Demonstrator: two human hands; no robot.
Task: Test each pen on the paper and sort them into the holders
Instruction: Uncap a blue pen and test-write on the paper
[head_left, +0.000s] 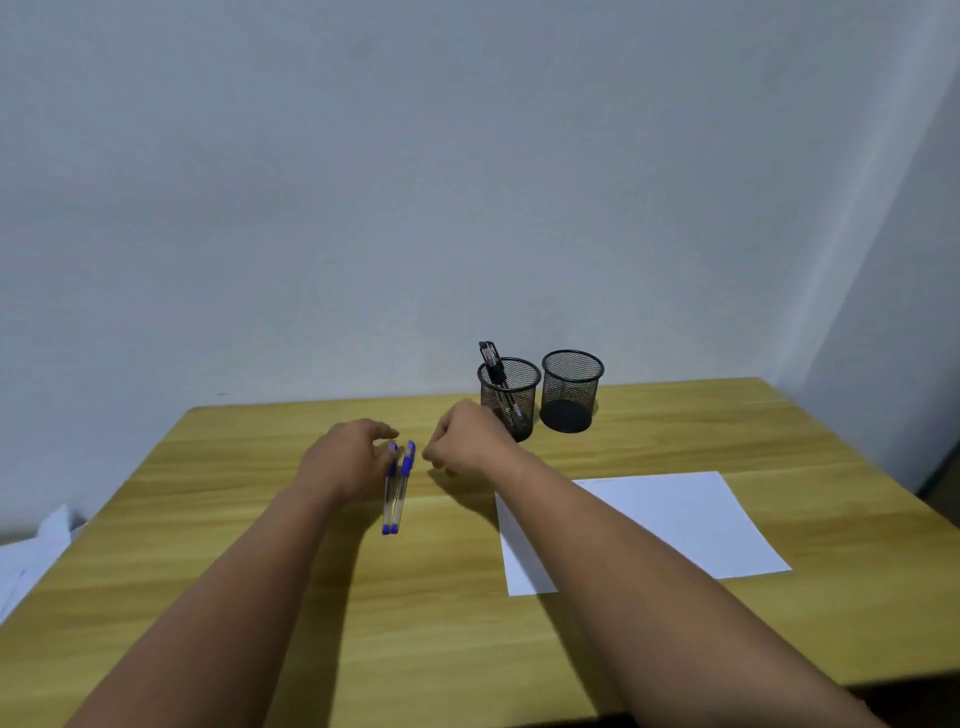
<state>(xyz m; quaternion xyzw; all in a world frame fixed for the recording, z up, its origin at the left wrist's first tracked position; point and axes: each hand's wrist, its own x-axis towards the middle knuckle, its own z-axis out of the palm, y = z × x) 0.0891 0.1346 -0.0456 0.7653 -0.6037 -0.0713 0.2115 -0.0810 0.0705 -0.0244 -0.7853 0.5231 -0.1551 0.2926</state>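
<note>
Both hands are out over the middle of the wooden tabletop (260, 597). The left hand (345, 457) has its fingers curled loosely right at the cap ends of two blue pens (396, 488), which lie side by side pointing near to far; can't really tell if it's gripping them or just touching. The right hand (467, 439) sits just right of the pens, fingers curled in, nothing visible in it. The white paper (675, 519) lies flat on the right, partly under the right forearm. At the far edge stand two black mesh holders: the left holder (511, 395) has dark pens (493, 364) in it, the right holder (571, 389) looks empty.
</note>
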